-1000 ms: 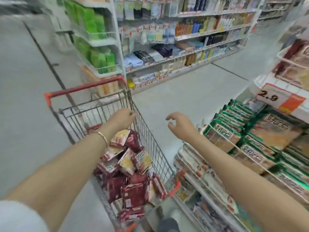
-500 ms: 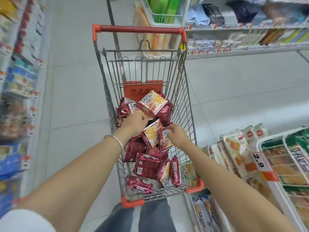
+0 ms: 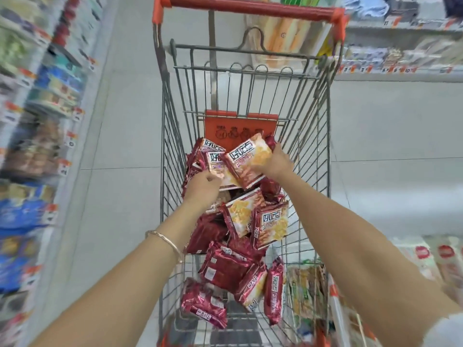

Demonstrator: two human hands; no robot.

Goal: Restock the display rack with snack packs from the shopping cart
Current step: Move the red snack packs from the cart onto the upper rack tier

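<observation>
Pick-up step: right hand (image 3: 275, 164) grips a snack pack (image 3: 248, 159), left hand (image 3: 200, 189) pinches a second pack (image 3: 221, 170), both at the shopping cart's (image 3: 309, 146) far end (pile beneath). Next: lift clear, carry right to the display rack (image 3: 337, 304).

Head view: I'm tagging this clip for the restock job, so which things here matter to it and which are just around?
Job: shopping cart; loose snack packs in it; top pack, gripped by the right hand; neighbouring pack, gripped by the left hand.
Around: left aisle shelves; far shelves; bracelet.
</observation>
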